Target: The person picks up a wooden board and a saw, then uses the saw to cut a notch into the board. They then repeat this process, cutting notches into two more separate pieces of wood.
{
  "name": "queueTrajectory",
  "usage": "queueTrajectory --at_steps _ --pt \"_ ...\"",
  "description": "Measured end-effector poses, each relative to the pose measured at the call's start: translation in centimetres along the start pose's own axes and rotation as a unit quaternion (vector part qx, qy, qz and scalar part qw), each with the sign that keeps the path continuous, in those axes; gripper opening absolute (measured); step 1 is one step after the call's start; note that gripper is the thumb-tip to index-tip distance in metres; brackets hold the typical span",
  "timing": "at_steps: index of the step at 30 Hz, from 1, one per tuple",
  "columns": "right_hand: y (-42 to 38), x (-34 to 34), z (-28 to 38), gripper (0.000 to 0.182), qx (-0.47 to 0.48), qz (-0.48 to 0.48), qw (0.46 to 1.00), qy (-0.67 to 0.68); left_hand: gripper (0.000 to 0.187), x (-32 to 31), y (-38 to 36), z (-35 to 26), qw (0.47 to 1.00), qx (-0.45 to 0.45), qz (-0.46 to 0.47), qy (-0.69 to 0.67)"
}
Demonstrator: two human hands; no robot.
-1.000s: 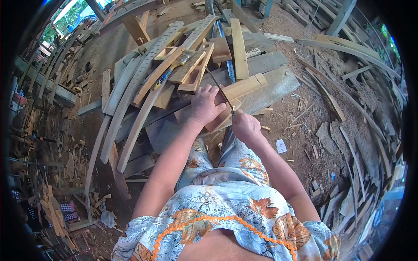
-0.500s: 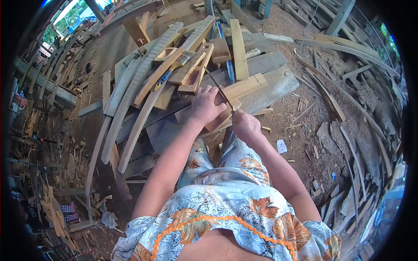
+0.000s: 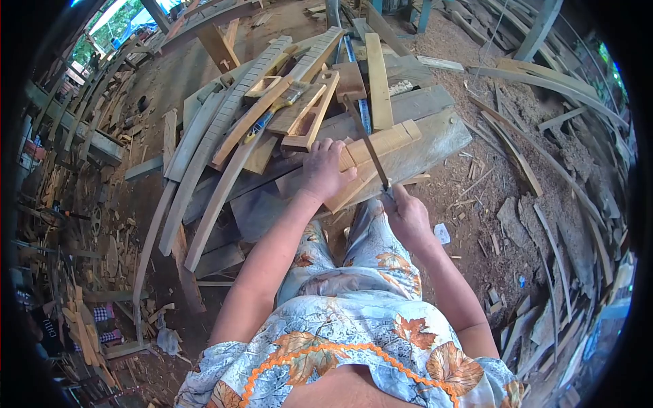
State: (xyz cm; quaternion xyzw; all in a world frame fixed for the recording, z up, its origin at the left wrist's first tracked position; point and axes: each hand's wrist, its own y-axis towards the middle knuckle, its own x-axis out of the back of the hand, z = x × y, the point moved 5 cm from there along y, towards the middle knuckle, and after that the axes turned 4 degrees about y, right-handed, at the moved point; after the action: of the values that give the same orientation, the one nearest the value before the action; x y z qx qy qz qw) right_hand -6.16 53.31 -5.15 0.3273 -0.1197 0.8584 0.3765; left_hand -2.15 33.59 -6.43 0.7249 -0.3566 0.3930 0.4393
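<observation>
My right hand point(image 3: 409, 213) is closed around the handle end of a tool with a long, narrow, dark blade point(image 3: 368, 144), like a file or slim saw. Its blade slants up and away to the left, across a light wooden block point(image 3: 384, 145). This block lies on wide grey boards and has thin lines across its far right end. At the block's near left end, my left hand point(image 3: 325, 170) grips it, fingers over the top and thumb toward the blade. Just beyond the left fingers lies a wooden frame piece with cut-out openings point(image 3: 322, 107).
A paintbrush point(image 3: 291, 94) rests among curved wooden slats point(image 3: 204, 163) on the left. Past the block lie a pale wooden strip point(image 3: 378, 81) and a blue ruler-like strip point(image 3: 365, 115). Timber offcuts point(image 3: 520, 153) and sawdust cover the ground on the right.
My right hand has drawn the bladed tool back toward me and to the right. My left hand stays on the block, nearly in place.
</observation>
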Motion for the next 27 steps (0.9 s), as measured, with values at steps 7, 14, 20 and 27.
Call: queueTrajectory --at_steps 7,14,20,27 --pt "1.0 -2.4 -0.7 0.018 0.01 0.017 0.993 -0.116 0.054 0.0 0.1 -0.1 1.0 0.001 0.012 0.003" --pt "1.3 -3.2 -0.8 0.018 0.009 0.022 0.991 -0.128 0.054 0.1 0.1 0.0 1.0 -0.005 0.002 -0.006" --pt "1.2 -3.2 -0.7 0.018 0.016 0.025 0.99 -0.139 0.054 0.1 0.2 0.0 1.0 -0.002 -0.001 -0.009" --pt "1.1 -3.4 -0.1 0.014 0.005 0.029 0.987 -0.156 0.054 0.2 0.2 -0.1 1.0 0.002 0.003 -0.003"
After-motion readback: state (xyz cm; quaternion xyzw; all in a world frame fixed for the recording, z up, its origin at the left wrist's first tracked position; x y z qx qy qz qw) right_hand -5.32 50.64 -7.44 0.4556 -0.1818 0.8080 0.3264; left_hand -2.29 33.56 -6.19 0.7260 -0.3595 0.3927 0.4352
